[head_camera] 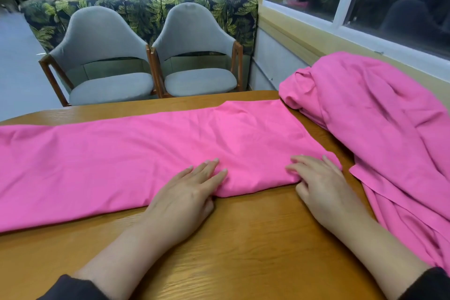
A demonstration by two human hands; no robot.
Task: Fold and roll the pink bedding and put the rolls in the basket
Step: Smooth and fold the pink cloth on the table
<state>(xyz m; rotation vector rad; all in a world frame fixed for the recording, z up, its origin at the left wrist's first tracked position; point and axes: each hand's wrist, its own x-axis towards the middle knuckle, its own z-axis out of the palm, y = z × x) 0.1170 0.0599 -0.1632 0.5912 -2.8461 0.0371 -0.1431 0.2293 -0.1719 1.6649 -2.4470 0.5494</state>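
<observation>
Along the folded sheet's [146,153] near edge, both hands [187,192] press.

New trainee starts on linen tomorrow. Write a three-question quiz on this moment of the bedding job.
1. True or false: both hands lie on the folded pink strip.
2. Where is the unfolded pink heap? A) on a chair B) at the table's right, by the window C) in a basket
3. Fill in: the strip lies on a wooden ____.

Key: 1 true: left hand, right hand. 2 B. 3 table.
</observation>
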